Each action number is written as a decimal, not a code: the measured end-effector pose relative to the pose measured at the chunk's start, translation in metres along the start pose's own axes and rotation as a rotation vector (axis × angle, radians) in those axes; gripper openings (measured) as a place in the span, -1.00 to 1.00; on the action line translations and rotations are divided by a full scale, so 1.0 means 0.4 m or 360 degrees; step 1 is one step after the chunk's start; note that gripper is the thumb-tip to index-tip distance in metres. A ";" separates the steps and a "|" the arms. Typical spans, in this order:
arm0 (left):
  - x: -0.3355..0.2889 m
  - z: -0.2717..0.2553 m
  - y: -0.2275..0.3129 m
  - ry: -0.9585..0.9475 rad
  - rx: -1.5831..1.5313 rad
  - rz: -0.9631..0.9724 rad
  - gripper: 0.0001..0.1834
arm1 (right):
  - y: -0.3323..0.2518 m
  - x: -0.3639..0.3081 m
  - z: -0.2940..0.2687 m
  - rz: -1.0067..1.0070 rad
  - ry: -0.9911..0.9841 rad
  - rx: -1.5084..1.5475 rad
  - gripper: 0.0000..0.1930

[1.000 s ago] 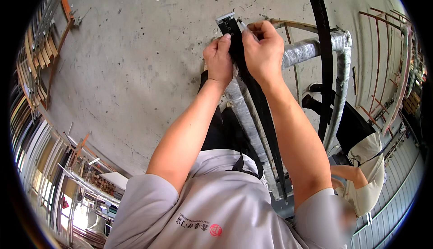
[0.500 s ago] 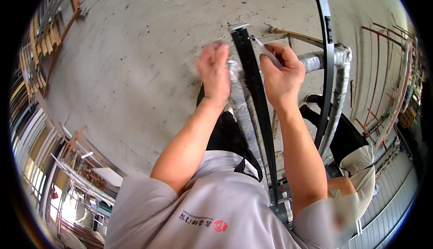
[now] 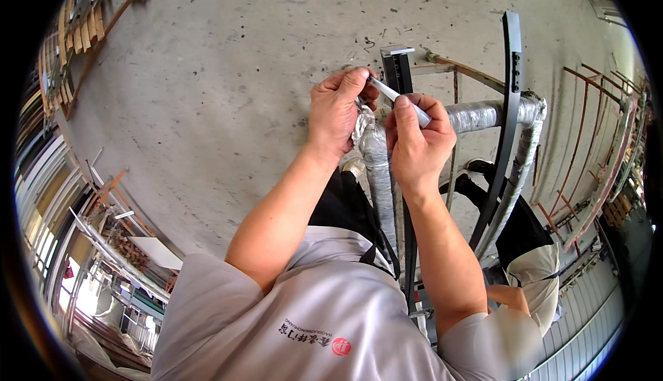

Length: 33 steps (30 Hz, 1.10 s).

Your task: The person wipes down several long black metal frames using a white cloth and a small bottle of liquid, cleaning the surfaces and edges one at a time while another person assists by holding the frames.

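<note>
My right hand (image 3: 418,136) is closed around a slim whitish tapered tool (image 3: 390,91); its exact kind does not show. The tool's narrow end points up and left into the fingers of my left hand (image 3: 335,108). My left hand is pinched at that tip, and whatever small thing is between the fingers is hidden. Behind my hands stands a long black metal profile (image 3: 398,77) with a bright cut end, partly covered by my right hand and forearm. Below my left hand runs a rack tube wrapped in clear film (image 3: 378,167).
A second black profile (image 3: 507,115) leans across the wrapped frame (image 3: 476,115) on the right. A co-worker's leg and sleeve (image 3: 532,270) are close by on that side. Rusty metal racks (image 3: 587,105) stand at far right, and stacked profiles (image 3: 48,174) line the left.
My left hand has come to the tool's tip and pinched there; before, it was apart and blurred. My right hand has shifted down and left with the tool, away from beside the profile.
</note>
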State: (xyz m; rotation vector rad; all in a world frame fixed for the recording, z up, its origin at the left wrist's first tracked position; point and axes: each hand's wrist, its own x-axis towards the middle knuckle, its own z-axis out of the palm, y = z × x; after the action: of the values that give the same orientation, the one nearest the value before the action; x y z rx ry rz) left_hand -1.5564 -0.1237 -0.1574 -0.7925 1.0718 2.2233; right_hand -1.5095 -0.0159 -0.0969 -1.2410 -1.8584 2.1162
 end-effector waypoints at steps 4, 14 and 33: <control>0.023 -0.022 -0.022 -0.0031 0.0279 0.0097 -0.89 | 0.002 0.040 -0.007 -0.0203 0.0145 -0.0159 -0.91; 0.073 -0.009 -0.106 0.0050 0.0888 0.0016 -0.61 | 0.010 0.156 -0.015 -0.0424 0.0130 -0.0851 -0.83; 0.062 -0.033 -0.127 0.0298 0.0651 0.0259 -0.78 | 0.007 0.149 -0.060 -0.0269 0.0334 -0.0540 -0.81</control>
State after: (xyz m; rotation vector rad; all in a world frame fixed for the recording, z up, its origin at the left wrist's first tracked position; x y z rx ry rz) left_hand -1.5352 -0.1020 -0.2069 -0.7619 1.6669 1.9808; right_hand -1.5341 0.0343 -0.1285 -1.2534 -2.1948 1.5665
